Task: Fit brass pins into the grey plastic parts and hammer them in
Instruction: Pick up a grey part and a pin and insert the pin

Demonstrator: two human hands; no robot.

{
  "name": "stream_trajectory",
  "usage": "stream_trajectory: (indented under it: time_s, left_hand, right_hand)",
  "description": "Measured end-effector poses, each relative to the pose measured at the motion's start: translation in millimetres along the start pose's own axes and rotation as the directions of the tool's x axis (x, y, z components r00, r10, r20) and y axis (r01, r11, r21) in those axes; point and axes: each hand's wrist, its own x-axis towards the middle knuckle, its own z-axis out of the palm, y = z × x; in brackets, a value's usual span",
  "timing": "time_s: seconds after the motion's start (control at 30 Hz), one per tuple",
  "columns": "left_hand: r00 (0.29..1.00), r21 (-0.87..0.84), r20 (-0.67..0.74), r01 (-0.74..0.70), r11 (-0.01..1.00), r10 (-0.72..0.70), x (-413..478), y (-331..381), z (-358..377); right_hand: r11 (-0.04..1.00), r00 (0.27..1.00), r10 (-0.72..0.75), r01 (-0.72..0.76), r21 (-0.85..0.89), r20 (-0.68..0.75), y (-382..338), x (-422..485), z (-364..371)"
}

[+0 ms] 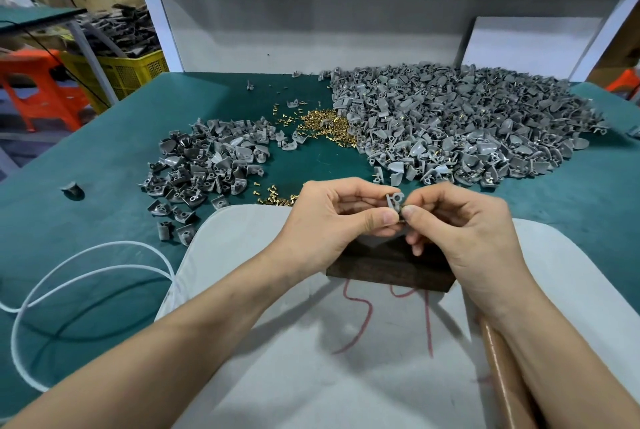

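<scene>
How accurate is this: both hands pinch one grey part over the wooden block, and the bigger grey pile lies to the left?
Wrong on one point: the head view shows the bigger grey pile on the right. The left hand and right hand do pinch the grey part over the wooden block.

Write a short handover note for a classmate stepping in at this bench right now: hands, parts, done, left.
Left hand and right hand both pinch one grey part above the wooden block; any pin in it is hidden.
Brass pins lie heaped mid-table.
Big pile on the right shows pins, so probably done.
Small pile on the left shows none: still to fit and hammer.
A brown handle lies under the right forearm.
</scene>
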Motion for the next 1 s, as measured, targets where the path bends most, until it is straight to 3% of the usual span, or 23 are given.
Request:
stream_trajectory:
  time_s: [0.17,0.4,0.77,1.0]
  left_hand:
    - [1.0,0.004,0.003,-0.002,1.0,0.002,0.0,0.3,-0.8]
    - [1.0,0.019,0.011,-0.001,1.0,0.001,-0.5,0.6,-0.8]
    - [0.999,0.024,0.026,0.022,0.999,-0.022,-1.0,1.7,-2.9]
    - [0.998,0.028,0.048,0.037,0.999,-0.038,-0.3,3.1,-4.4]
  right_hand:
    - [0.984,0.995,0.097,-0.096,0.153,0.003,-1.1,-0.6,-2.8]
    - [0.987,0.996,0.082,-0.084,0.136,0.014,-1.1,0.2,-2.5]
    - [0.986,0.997,-0.048,0.056,-0.16,0.054,2.4,-1.6,-6.5]
    - [0.882,0.969,-0.243,0.24,-0.405,0.045,2.9,-2.1,-5.3]
